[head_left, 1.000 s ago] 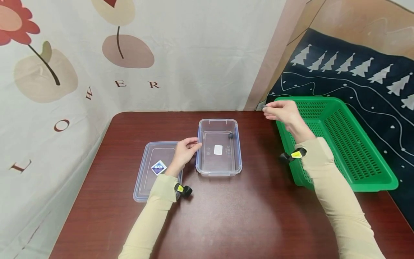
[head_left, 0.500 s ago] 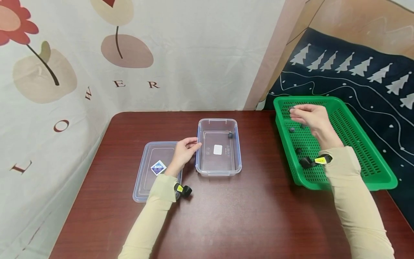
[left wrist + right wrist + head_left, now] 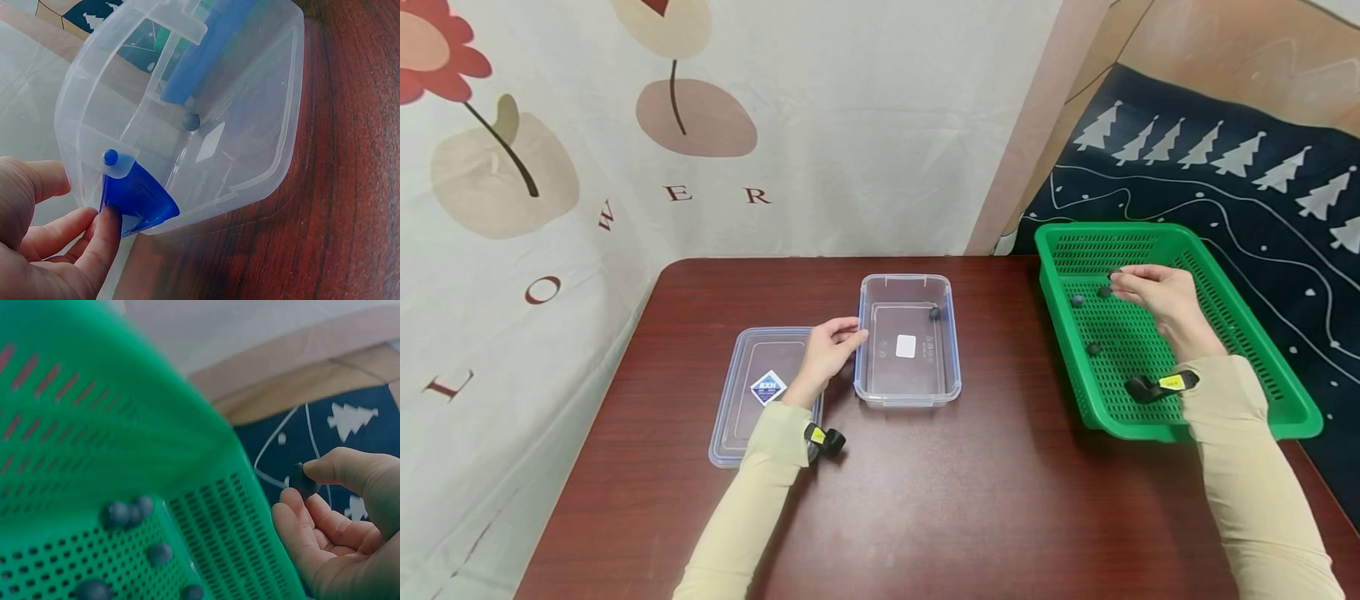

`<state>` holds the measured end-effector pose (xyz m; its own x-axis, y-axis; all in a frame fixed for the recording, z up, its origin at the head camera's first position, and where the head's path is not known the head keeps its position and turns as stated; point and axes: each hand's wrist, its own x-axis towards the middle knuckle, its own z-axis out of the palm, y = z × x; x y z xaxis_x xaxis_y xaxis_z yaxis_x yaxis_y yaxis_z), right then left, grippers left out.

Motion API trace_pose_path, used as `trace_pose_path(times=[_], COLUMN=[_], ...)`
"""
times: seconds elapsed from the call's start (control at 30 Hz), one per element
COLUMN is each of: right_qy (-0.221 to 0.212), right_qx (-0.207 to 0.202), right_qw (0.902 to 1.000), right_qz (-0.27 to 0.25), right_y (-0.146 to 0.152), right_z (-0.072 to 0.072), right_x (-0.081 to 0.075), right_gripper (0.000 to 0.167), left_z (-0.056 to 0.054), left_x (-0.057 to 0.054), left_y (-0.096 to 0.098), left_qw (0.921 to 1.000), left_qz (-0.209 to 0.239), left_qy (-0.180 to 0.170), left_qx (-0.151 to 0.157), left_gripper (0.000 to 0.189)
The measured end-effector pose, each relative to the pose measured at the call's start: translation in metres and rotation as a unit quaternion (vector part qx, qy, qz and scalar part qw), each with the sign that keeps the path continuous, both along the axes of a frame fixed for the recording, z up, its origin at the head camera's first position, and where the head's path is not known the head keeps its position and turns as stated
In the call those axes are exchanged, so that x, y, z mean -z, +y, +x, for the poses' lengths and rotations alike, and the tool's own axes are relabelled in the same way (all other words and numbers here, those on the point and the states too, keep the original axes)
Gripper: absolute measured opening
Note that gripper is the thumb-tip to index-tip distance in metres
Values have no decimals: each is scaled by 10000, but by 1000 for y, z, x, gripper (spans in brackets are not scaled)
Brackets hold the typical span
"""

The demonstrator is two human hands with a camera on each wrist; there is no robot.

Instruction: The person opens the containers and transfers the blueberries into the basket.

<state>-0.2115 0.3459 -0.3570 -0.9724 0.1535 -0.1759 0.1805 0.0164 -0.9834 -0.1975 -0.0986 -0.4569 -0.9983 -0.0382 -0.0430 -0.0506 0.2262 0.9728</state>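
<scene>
My left hand is at the left side of a clear plastic food container, with thumb and fingertips gripping around its blue side latch. A single dark blueberry lies inside the container near its far right corner. Over the far part of a green slotted basket, my right hand pinches another blueberry between thumb and fingertips. Several loose blueberries rest on the basket floor below that hand.
The container's clear lid, with a blue diamond label, lies flat left of the container, partly under my left forearm. A white patterned cloth hangs behind the brown table. Dark blue tree-print fabric lies beyond the basket.
My right hand has moved right, from beside the basket's far left corner to over its inside, still pinching a blueberry. The left hand and container have stayed put.
</scene>
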Motion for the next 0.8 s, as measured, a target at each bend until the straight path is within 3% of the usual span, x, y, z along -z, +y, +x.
trace_pose_path(times=[0.2, 0.43, 0.8], right_qy=[-286, -510, -749], right_qx=[85, 1, -348], right_qw=[9993, 9986, 9952], right_qz=[226, -161, 527], right_y=[13, 22, 28], right_z=[-1, -4, -8], right_x=[11, 22, 32], right_gripper=[15, 15, 10], left_z=[-1, -1, 0], left_x=[1, 1, 0], left_y=[0, 0, 0], left_qw=[10000, 10000, 9999], left_qz=[-9, -21, -17], left_qy=[-24, -73, -104], left_qx=[30, 23, -2], left_gripper=[32, 32, 31])
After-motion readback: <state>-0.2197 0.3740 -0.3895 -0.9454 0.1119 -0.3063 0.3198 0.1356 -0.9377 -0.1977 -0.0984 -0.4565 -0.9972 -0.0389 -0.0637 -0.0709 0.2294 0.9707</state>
